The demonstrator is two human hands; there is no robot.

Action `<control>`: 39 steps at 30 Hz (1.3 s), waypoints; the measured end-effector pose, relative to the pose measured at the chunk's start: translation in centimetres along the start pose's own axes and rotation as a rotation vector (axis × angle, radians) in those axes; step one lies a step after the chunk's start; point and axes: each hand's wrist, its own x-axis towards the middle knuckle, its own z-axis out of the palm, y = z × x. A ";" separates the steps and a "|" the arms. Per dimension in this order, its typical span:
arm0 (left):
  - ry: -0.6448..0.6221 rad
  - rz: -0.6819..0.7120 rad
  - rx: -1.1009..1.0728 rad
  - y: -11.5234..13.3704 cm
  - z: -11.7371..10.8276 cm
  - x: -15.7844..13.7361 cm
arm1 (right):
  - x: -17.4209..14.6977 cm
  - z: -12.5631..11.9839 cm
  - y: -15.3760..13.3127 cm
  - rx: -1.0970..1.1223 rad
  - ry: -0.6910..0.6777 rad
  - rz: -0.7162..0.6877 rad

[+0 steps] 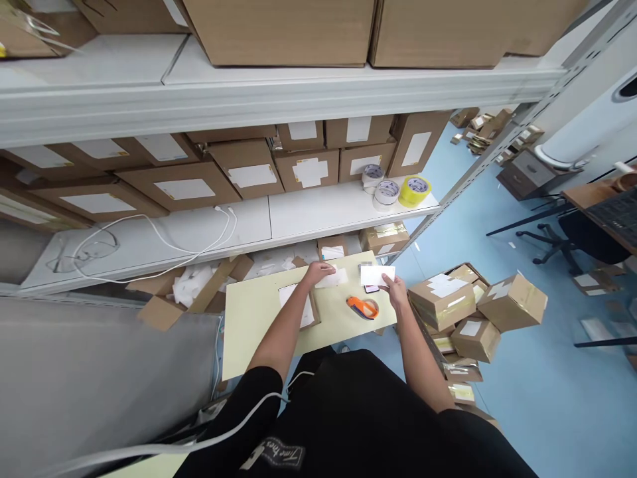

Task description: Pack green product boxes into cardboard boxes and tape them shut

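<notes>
A white paper slip (374,274) is pinched in my right hand (397,292), held above the right part of the pale yellow table (253,318). My left hand (318,272) hovers near the far edge with its fingers pressed together; what they hold, if anything, is too small to make out. White paper pieces (334,278) lie just beside its fingertips. Below my right hand lies an orange cutter-like tool (363,307). A dark-edged phone-like object (371,289) is mostly hidden by the slip. Under my left forearm is a cardboard box with a white label (307,314).
Cardboard boxes (298,169) and tape rolls (387,192) line the shelf ahead, where a white cable (164,242) hangs over the edge. Piled boxes (442,302) stand right of the table. An open carton (194,285) sits on the left. Another cable (239,431) crosses my left arm.
</notes>
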 end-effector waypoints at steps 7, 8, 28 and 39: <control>0.202 0.087 -0.048 2.9 4.2 -2.8 | -3.3 4.3 -1.0 -0.212 -0.240 -0.063; 0.187 0.075 -0.120 3.2 4.2 -3.9 | -3.7 4.6 -1.4 -0.262 -0.288 -0.091; 0.751 0.008 -0.741 8.5 6.8 -19.2 | -14.7 10.4 -2.8 -0.142 -0.628 -0.084; 0.737 0.032 -0.699 9.2 6.7 -19.7 | -15.2 10.8 -3.8 -0.119 -0.590 -0.090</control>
